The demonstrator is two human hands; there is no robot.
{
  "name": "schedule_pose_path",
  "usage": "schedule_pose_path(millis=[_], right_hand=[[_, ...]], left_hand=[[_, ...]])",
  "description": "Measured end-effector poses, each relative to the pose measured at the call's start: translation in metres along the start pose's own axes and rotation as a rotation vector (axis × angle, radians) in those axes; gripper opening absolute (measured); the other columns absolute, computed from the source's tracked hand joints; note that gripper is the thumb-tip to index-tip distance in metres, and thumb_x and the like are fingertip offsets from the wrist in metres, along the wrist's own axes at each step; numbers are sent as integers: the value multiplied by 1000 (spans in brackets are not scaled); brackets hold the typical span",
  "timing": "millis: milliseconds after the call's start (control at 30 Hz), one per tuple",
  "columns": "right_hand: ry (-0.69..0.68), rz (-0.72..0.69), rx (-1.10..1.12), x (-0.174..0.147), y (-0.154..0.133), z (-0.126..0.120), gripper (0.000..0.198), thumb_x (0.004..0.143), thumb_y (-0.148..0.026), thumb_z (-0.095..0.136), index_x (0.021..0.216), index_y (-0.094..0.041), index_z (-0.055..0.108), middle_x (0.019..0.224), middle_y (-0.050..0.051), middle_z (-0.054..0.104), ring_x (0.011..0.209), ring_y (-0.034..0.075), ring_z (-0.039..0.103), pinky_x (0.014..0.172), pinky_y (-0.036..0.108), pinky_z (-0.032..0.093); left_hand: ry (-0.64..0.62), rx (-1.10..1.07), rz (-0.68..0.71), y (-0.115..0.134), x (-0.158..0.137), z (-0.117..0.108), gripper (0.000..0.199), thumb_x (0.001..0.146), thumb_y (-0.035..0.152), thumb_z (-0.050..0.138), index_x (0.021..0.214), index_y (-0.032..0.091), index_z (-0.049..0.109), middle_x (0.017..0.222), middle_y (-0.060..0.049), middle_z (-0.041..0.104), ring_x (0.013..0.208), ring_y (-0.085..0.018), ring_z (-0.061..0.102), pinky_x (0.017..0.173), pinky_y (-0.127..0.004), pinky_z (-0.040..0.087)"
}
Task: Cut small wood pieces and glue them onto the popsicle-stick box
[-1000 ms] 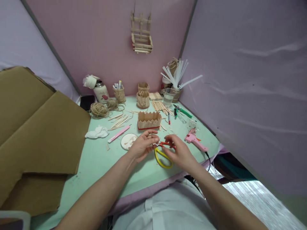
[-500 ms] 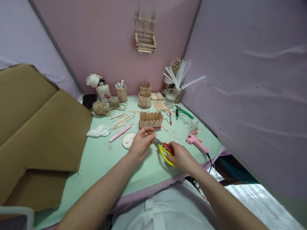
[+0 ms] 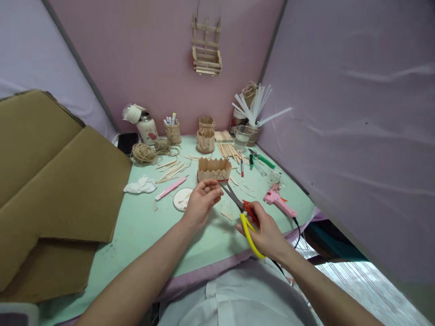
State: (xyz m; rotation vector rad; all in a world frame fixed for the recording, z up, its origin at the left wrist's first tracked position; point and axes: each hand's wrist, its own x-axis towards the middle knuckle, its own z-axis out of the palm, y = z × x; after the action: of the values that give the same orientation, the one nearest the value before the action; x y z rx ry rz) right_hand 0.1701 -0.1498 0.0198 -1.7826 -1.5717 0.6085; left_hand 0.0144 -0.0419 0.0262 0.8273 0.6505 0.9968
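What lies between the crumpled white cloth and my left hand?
In the head view, a pink pen-like tool lies nearer the cloth, then a round white dish, partly hidden by your left hand.

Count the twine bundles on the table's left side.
2: a larger twine coil in front of the flask, and a smaller twine bundle right of it, near the marker cup. Others could be hidden behind the cardboard.
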Motion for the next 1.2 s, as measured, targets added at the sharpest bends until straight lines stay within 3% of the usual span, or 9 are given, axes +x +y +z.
schedule_pose_path(millis=[200,633,867,1200], right_hand=[[20,-19,-143,0,-3,-1,27,73,-35,58,93,-23,45,64,-6,43,57,14,44,52,24,35],[28,2,-163,-2,-8,0,31,74,-46,59,82,-24,39,61,-7,39,52,12,39,49,24,30],[35,12,-198,-3,-7,0,26,74,-37,58,88,-23,41,62,-7,41,53,12,42,50,23,30],[28,17,-230,-4,-9,-2,24,73,-35,57,82,-24,38,60,-8,39,51,11,38,48,22,28]], left_hand=[[-53,-36,7,1,-2,3,26,63,20,70,85,20,55,81,2,60,75,-9,57,71,-24,44],[-125,-56,-14,0,-3,3,26,67,16,67,88,20,52,84,1,61,77,-10,57,75,-27,46],[-126,-80,-4,-1,-3,4,26,66,15,67,87,19,52,85,1,62,80,-11,58,79,-30,46],[-138,-79,1,-3,-2,2,26,67,13,66,88,19,52,84,0,63,80,-11,58,80,-31,46]])
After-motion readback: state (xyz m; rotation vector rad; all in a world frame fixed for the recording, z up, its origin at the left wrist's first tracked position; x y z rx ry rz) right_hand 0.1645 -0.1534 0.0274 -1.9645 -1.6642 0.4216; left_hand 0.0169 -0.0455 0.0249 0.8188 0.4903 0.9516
